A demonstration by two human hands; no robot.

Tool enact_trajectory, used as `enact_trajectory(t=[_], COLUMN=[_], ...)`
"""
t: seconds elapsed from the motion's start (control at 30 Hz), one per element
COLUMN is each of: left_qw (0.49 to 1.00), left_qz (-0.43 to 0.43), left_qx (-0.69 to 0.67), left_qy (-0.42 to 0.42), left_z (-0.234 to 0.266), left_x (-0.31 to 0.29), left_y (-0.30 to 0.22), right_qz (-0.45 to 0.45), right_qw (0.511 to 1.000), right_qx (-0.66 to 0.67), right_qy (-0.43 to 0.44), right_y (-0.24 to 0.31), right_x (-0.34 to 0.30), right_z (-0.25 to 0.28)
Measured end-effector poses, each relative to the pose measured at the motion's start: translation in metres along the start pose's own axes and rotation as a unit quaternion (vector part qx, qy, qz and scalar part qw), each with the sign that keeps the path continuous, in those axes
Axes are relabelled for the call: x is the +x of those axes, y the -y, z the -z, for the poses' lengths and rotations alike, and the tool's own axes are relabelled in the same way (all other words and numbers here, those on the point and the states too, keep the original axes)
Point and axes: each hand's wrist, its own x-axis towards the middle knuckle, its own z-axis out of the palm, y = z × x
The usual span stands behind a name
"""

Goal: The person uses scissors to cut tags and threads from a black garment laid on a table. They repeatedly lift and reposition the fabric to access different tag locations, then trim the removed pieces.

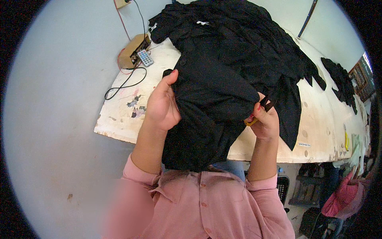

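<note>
Black cloth [211,91] — matte, creased — pinched in right hand [266,121].

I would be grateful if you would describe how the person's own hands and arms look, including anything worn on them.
The left hand and right hand are both ungloved, with red nail polish on the thumbs. The forearms are bare up to plain pink sleeves, which belong to a matching button-front shirt.

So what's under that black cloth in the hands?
The pale table shows on both sides of the black cloth; blue fabric peeks out near its lower edge. Whatever lies directly underneath is covered.
</note>
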Motion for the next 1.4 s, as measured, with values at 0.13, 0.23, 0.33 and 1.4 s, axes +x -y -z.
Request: enact_trajectory(t=[0.13,0.23,0.33,1.4], left_qw=[0.991,0.936,0.940,0.657], left_qz=[-0.012,0.062,0.028,-0.079], left_qx=[0.071,0.340,0.329,0.731], left_qy=[-0.112,-0.059,-0.090,0.167], left_z=[-0.014,0.014,-0.015,-0.034], left_x=[-0.004,-0.020,-0.025,-0.039], left_y=[0.026,0.037,0.036,0.000], right_qz=[0.024,-0.011,0.039,0.020], right_qw=[0.999,0.992,0.990,0.988], right_qx=[-0.034,-0.122,-0.135,-0.142], right_qy=[-0.026,-0.034,0.003,-0.051], right_y=[-0.002,0.002,0.000,0.002], right_x=[-0.003,0.001,0.001,0.006], right_z=[-0.009,-0.015,-0.030,0.019])
